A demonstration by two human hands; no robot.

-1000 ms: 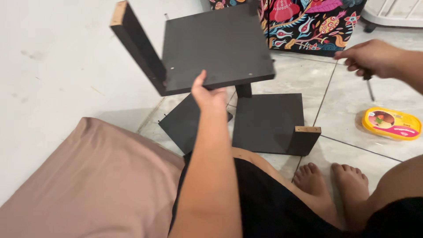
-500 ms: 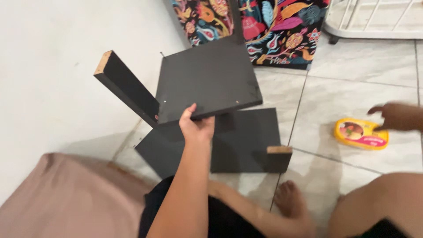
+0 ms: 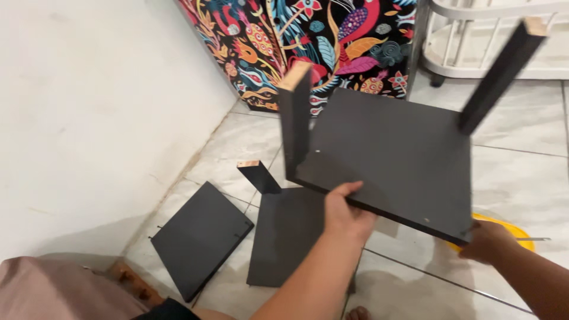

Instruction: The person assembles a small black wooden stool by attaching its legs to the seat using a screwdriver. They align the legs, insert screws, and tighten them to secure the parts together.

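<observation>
— Both hands clamp the dark panel (image 3: pixel 391 157): left hand (image 3: pixel 347 216) on its near edge, right hand (image 3: pixel 489 240) at a corner.

— Why raised above the floor (image 3: pixel 521 178)?

— Its two legs (image 3: pixel 296 118) point upward, apparently for support.

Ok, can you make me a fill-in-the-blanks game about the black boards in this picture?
1. The left hand and right hand lift a dark panel with ___ legs sticking up.
2. The flat panel nearest the wall lies on the ___.
3. The thing peeking out under the lifted panel is ___.

Missing words: two; floor; yellow
</observation>
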